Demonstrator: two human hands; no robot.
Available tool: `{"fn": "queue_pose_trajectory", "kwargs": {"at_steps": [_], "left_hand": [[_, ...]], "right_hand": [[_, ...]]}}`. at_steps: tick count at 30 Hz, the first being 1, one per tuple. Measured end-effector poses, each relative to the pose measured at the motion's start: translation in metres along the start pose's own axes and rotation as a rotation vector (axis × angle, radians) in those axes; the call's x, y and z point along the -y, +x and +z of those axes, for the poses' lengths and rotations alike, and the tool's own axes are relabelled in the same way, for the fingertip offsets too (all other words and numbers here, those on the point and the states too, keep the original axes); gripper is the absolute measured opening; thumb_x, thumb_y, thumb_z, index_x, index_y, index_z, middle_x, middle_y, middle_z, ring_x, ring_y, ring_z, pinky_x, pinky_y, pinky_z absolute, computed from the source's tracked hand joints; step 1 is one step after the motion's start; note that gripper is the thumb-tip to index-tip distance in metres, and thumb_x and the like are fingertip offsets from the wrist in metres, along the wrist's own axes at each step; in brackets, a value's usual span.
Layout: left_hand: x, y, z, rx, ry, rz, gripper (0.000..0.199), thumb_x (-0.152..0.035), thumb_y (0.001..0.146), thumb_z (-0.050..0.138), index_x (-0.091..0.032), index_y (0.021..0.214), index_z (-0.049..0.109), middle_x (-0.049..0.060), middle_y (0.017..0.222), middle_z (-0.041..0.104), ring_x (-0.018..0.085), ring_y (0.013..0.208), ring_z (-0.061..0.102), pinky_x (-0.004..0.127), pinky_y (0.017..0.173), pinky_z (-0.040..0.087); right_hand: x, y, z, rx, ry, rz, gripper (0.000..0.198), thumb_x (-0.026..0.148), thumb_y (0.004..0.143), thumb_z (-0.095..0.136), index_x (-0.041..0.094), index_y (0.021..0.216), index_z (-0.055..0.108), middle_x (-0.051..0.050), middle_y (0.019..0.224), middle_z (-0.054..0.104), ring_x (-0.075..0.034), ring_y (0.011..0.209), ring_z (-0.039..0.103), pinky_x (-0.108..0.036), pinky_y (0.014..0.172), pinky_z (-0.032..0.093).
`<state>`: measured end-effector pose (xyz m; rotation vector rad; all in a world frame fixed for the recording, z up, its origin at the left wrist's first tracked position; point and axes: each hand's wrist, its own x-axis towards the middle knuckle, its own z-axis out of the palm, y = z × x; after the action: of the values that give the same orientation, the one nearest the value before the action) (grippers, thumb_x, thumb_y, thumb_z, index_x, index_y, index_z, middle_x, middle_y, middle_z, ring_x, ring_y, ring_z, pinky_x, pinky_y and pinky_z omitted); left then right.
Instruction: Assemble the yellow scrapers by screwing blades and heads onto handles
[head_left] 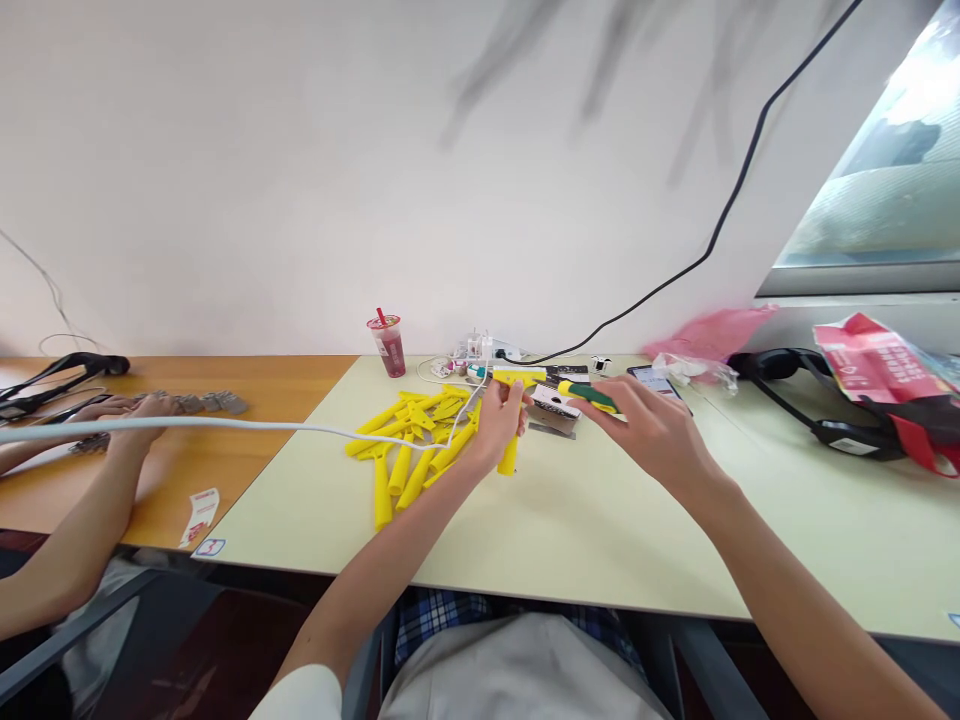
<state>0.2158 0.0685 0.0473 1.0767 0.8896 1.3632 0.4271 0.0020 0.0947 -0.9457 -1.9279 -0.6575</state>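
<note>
Left hand [499, 422] grasps a yellow T-piece [519, 377]; to its right, the right hand [660, 428] clasps a screwdriver [589, 394], long axis pointing left toward the T-piece.

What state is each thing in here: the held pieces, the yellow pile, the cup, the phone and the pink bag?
Yellow T-shaped piece: gripped in the left hand, handle downward.
Green-handled tool: gripped in the right hand, pointing toward that piece; contact unclear.
Yellow pile: loose, overlapping.
Cup: upright, red drink inside, straw in.
Phone: lying screen up, lit.
Pink bag: crumpled.
</note>
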Motion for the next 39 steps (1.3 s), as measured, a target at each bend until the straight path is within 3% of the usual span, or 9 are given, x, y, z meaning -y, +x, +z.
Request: {"fn": "queue_pose_trajectory", "kwargs": {"at_steps": [4, 10, 13, 16, 20, 25, 29, 34, 39], "left_hand": [[-0.026, 0.012, 0.004, 0.025, -0.093, 0.227, 0.048, -0.064, 0.096, 0.081, -0.024, 0.097, 0.055, 0.000, 0.091, 0.072, 0.007, 0.057, 0.054, 0.021, 0.048, 0.044], [-0.071, 0.003, -0.003, 0.148, -0.164, 0.513, 0.043, -0.063, 0.097, 0.080, -0.025, 0.104, 0.063, 0.001, 0.096, 0.073, 0.008, 0.060, 0.057, 0.024, 0.054, 0.050], [-0.085, 0.004, -0.007, 0.172, -0.182, 0.526, 0.042, -0.061, 0.096, 0.083, -0.025, 0.104, 0.065, 0.002, 0.098, 0.074, 0.009, 0.064, 0.061, 0.025, 0.058, 0.052], [-0.084, 0.011, -0.011, 0.162, -0.223, 0.499, 0.043, -0.060, 0.093, 0.087, -0.024, 0.104, 0.067, 0.002, 0.097, 0.074, 0.011, 0.074, 0.067, 0.025, 0.065, 0.054], [-0.057, 0.018, -0.019, 0.115, -0.301, 0.371, 0.047, -0.060, 0.087, 0.092, -0.023, 0.101, 0.068, 0.002, 0.094, 0.075, 0.012, 0.075, 0.067, 0.027, 0.071, 0.056], [-0.016, 0.019, -0.031, 0.074, -0.410, 0.163, 0.048, -0.054, 0.082, 0.098, -0.022, 0.098, 0.066, 0.001, 0.093, 0.074, 0.011, 0.072, 0.063, 0.025, 0.068, 0.053], [-0.003, 0.019, -0.035, 0.044, -0.457, 0.066, 0.036, -0.044, 0.092, 0.091, -0.020, 0.094, 0.064, 0.002, 0.090, 0.072, 0.009, 0.068, 0.058, 0.024, 0.061, 0.045], [-0.006, 0.013, -0.029, 0.047, -0.578, 0.004, 0.015, -0.031, 0.104, 0.075, -0.019, 0.098, 0.067, 0.003, 0.089, 0.072, 0.013, 0.071, 0.060, 0.027, 0.068, 0.049], [-0.007, 0.005, -0.022, 0.115, -0.673, 0.029, 0.011, -0.022, 0.110, 0.064, -0.020, 0.100, 0.066, 0.005, 0.097, 0.074, 0.014, 0.083, 0.068, 0.030, 0.085, 0.058]], "right_hand": [[-0.012, -0.027, 0.000, -0.238, 0.191, 0.472, 0.039, 0.059, 0.094, 0.087, 0.027, 0.097, 0.066, -0.004, 0.081, 0.076, -0.022, 0.064, 0.072, -0.035, 0.058, 0.056], [-0.053, -0.093, 0.024, 0.196, 0.774, 1.129, 0.076, 0.088, 0.066, 0.090, 0.022, 0.101, 0.077, -0.007, 0.088, 0.074, -0.022, 0.072, 0.070, -0.039, 0.068, 0.064], [-0.070, -0.102, 0.036, 0.189, 1.022, 1.315, 0.075, 0.088, 0.060, 0.093, 0.021, 0.087, 0.075, -0.007, 0.091, 0.070, -0.020, 0.079, 0.064, -0.036, 0.071, 0.062], [-0.083, -0.088, 0.051, 0.163, 0.969, 1.244, 0.070, 0.088, 0.070, 0.087, 0.024, 0.085, 0.067, -0.002, 0.082, 0.060, -0.019, 0.076, 0.057, -0.034, 0.070, 0.057], [-0.092, -0.067, 0.083, 0.417, 0.456, 0.987, 0.074, 0.092, 0.067, 0.084, 0.027, 0.075, 0.049, -0.001, 0.070, 0.055, -0.023, 0.070, 0.054, -0.038, 0.065, 0.048], [-0.085, -0.065, 0.130, 0.497, 0.446, 0.505, 0.059, 0.080, 0.079, 0.079, 0.026, 0.095, 0.059, -0.016, 0.115, 0.072, -0.037, 0.108, 0.067, -0.048, 0.093, 0.055], [-0.076, -0.073, 0.141, 0.406, 0.439, 0.617, 0.046, 0.072, 0.100, 0.056, 0.026, 0.097, 0.061, -0.013, 0.096, 0.076, -0.033, 0.087, 0.069, -0.046, 0.081, 0.054], [-0.064, -0.077, 0.124, 0.246, 0.470, 0.735, 0.062, 0.087, 0.090, 0.063, 0.026, 0.093, 0.063, -0.011, 0.087, 0.074, -0.030, 0.080, 0.066, -0.043, 0.076, 0.053], [-0.045, -0.075, 0.120, 0.294, 0.562, 0.735, 0.064, 0.091, 0.086, 0.064, 0.028, 0.081, 0.054, -0.008, 0.082, 0.072, -0.028, 0.077, 0.062, -0.041, 0.073, 0.051]]}}
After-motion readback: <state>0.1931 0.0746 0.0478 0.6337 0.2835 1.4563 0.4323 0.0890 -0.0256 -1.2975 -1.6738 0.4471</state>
